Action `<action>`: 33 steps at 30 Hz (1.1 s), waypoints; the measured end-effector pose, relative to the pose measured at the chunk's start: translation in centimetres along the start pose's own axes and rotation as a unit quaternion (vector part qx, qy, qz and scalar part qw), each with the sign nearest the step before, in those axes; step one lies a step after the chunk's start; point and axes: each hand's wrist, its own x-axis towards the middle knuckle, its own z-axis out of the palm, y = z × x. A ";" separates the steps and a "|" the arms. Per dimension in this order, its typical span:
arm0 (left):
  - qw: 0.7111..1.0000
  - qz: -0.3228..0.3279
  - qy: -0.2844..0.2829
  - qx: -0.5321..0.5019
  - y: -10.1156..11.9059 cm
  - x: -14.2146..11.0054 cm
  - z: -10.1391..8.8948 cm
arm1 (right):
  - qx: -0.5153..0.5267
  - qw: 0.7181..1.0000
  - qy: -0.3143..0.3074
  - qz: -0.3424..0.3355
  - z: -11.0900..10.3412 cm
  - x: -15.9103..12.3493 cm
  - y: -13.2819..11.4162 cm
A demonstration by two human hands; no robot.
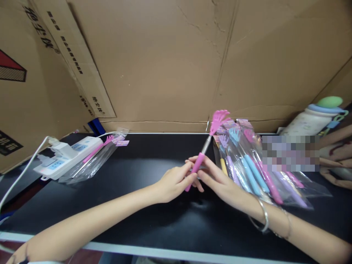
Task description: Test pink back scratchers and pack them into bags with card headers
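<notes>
A pink telescopic back scratcher (198, 161) tilts up to the right above the black table, its claw head uppermost and a short length of metal rod showing. My left hand (176, 181) is closed around the lower part of its pink handle, thumb across the front. Higher on the same handle, the fingers of my right hand (217, 179) are closed against it from the right. Just beyond my right hand lies a pile of bagged back scratchers (250, 172) in pink, blue, purple and yellow.
At the left of the black table (132, 220), a white power strip (68, 157) with plugs lies beside a bagged pink back scratcher (95, 152). Cardboard walls (165, 66) stand behind. A white bottle (309, 119) and what looks like another person's hand (337, 145) are at right.
</notes>
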 end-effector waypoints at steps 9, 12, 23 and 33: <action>0.970 0.087 -0.013 0.225 0.2 -0.4 -0.3 | 0.032 0.999 0.030 0.023 -0.1 -0.3 -0.1; 0.939 0.130 0.061 0.312 0.1 -0.9 -1.5 | 0.045 0.998 0.029 0.046 -1.0 -0.3 0.1; 0.744 0.231 0.243 0.578 -0.4 -1.1 -3.4 | -0.449 0.893 0.009 -0.026 -1.8 -0.8 1.1; 0.765 0.230 0.205 0.565 -0.4 -1.0 -3.5 | -0.636 0.740 0.075 -0.203 -2.8 -1.0 0.5</action>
